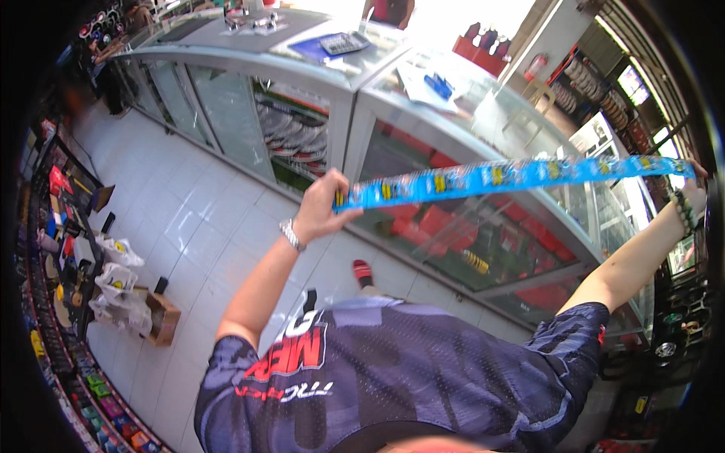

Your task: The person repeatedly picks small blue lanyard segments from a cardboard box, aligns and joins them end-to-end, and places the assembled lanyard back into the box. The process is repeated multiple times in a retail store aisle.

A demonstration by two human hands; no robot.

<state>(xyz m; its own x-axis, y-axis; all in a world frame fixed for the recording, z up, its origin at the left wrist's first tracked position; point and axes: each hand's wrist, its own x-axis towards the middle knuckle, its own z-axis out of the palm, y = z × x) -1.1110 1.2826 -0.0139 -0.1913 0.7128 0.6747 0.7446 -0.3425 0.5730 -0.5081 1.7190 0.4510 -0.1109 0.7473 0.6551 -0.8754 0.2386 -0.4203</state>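
Observation:
A long blue strip (498, 175) with yellow and dark markings is stretched out in front of me, held at both ends. My left hand (321, 205), with a silver watch on its wrist, pinches the strip's left end between thumb and fingers. My right hand (693, 189), at the far right rim with a bead bracelet on its wrist, grips the other end and is partly cut off by the picture's edge. The strip runs almost level, rising slightly to the right, above a glass display counter (529, 249).
Glass counters (226, 113) run across the back, with a calculator (343, 43) and a blue item on paper (438, 84) on top. A red sandal (363, 272) shows on the white tiled floor. A cardboard box (161, 318), plastic bags and goods shelves line the left. A person (389, 11) stands behind the counter.

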